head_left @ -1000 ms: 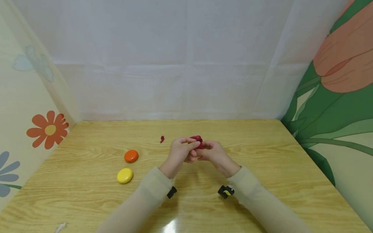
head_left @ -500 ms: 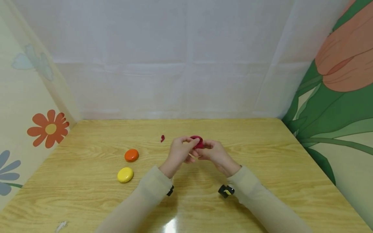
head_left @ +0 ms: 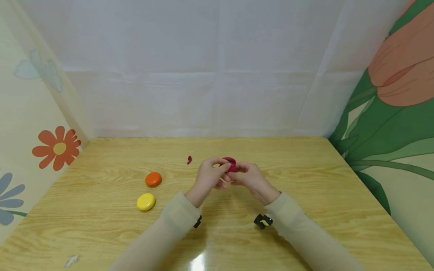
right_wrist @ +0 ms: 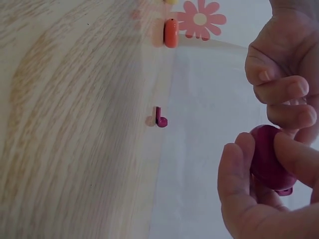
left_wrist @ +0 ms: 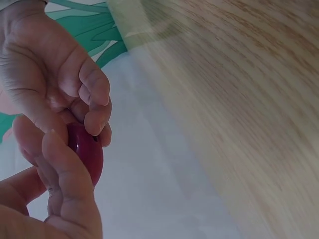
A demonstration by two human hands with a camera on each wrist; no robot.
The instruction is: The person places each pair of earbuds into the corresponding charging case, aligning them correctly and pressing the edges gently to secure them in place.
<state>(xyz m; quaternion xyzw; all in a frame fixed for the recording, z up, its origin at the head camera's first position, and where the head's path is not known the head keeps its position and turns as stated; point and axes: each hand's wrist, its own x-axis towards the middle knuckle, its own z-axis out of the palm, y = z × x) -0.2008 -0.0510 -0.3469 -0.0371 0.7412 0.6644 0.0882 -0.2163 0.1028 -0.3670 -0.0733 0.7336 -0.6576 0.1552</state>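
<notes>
Both hands hold a dark pinkish-red earbud case (head_left: pixel 230 165) above the table, its lid raised in the head view. My left hand (head_left: pixel 211 175) grips it from the left, thumb across its front. From the other side my right hand (head_left: pixel 249 178) pinches it, fingers and thumb on the rounded shell (right_wrist: pixel 266 162) in the right wrist view. A small dark hole shows on the case (left_wrist: pixel 88 154) in the left wrist view. The inside is mostly hidden behind fingers. One matching earbud (head_left: pixel 189 160) lies on the table, left of the hands.
An orange rounded case (head_left: pixel 153 179) and a yellow one (head_left: pixel 146 202) lie on the wooden table (head_left: pixel 305 180), left of the arms. A white cloth (head_left: pixel 210 75) hangs behind the table; flower-printed panels stand at both sides.
A small red piece, apparently an earbud, showed on top of the case a second ago and is no longer visible there. The lid now shows raised. Both hands stay nearly in place.
</notes>
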